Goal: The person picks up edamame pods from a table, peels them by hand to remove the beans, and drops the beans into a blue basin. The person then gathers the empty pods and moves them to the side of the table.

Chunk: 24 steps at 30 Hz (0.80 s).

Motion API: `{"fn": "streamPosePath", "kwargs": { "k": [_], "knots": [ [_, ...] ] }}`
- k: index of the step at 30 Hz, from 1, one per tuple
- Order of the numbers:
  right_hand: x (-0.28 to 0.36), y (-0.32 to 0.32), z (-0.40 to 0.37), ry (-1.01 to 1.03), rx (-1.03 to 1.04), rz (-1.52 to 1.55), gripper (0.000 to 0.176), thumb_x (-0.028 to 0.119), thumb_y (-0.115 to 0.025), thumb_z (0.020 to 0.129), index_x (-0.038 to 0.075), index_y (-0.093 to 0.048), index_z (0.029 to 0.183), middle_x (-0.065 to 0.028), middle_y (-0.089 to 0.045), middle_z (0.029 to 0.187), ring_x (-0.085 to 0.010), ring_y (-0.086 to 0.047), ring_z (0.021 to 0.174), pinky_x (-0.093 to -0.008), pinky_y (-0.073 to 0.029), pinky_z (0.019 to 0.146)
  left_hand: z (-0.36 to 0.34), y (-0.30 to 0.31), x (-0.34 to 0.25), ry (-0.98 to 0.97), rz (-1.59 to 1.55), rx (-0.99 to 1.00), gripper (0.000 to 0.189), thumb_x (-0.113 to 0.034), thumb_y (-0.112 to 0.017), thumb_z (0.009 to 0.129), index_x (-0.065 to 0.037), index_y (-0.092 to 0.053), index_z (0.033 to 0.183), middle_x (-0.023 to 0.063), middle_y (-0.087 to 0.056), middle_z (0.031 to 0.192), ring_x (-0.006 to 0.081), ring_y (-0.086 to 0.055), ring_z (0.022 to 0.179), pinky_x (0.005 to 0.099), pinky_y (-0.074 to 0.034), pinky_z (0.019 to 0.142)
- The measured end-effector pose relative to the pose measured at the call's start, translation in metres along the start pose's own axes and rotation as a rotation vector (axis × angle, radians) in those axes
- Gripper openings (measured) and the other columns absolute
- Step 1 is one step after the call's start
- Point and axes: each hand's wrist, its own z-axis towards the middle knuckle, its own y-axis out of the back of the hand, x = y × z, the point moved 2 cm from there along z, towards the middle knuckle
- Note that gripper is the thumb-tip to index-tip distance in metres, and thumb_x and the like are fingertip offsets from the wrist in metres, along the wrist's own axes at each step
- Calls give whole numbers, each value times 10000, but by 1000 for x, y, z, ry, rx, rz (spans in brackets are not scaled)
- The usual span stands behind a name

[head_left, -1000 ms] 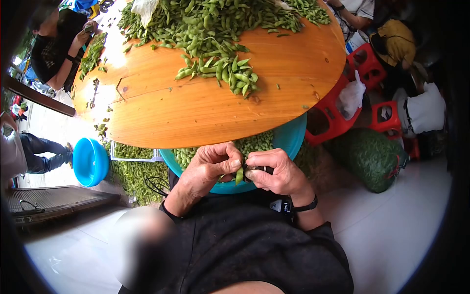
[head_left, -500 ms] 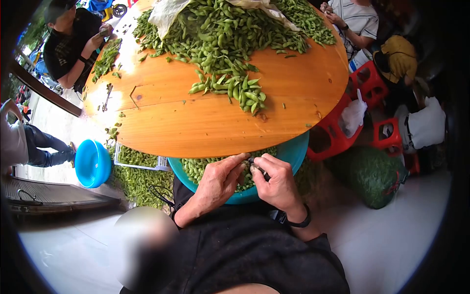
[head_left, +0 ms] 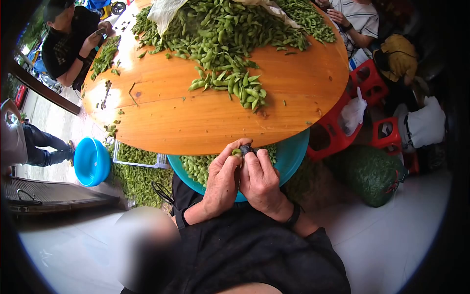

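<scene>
My left hand (head_left: 223,182) is closed in a pinch on a green soybean pod (head_left: 237,152), just past the table's near edge. Pressed against it, my right hand (head_left: 265,185) has its curled fingers at the same pod. A dark wrap (head_left: 246,149) shows around a right fingertip; the right thumb is largely hidden. Below both hands is a teal basin (head_left: 294,156) holding shelled green soybeans (head_left: 196,169). In front lies the wooden table (head_left: 171,125), with a large heap of soybean pods (head_left: 220,41) that trails toward me.
A blue basin (head_left: 92,161) and a white crate (head_left: 161,161) stand left on the floor, near spread pods (head_left: 139,183). Red stools (head_left: 338,125) and a full green sack (head_left: 374,176) are at right. People sit at the table's far left (head_left: 63,44) and far right (head_left: 360,22).
My hands have come closer together and turned, with the fingertips raised toward the table edge. A green pod now shows between them.
</scene>
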Motion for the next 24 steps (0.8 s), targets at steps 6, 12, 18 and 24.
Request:
{"fn": "streamPosePath", "kwargs": {
  "k": [6,12,18,24],
  "knots": [
    [-13,9,3,-183,84,272,159,-63,-604,834,-34,-601,991,-152,-531,842,-319,-577,653,-393,-478,574,2,-1,0,-106,221,-45,365,-35,-418,975,23,-544,1312,-20,-561,875,51,-491,727,197,-409,664],
    [-26,15,3,-330,152,504,59,-16,-614,861,-39,-600,914,-102,-536,746,-214,-570,599,-316,-439,540,6,14,2,-198,356,103,342,-19,-434,975,22,-580,1282,-20,-539,842,61,-444,671,204,-375,630],
    [-74,89,4,-515,134,106,110,-27,-596,851,-37,-611,959,-173,-608,818,-349,-609,700,-381,-476,619,-13,27,-22,-152,792,258,287,-53,-569,934,-5,-629,1210,50,-627,927,147,-584,799,287,-483,696],
    [-128,149,31,-373,215,-307,151,-20,-580,843,-44,-591,991,-235,-619,858,-433,-612,800,-462,-469,671,-35,-19,-120,-243,1432,740,274,-69,-710,846,-30,-668,1114,172,-664,1122,340,-634,1075,404,-526,901]
  ]
}}
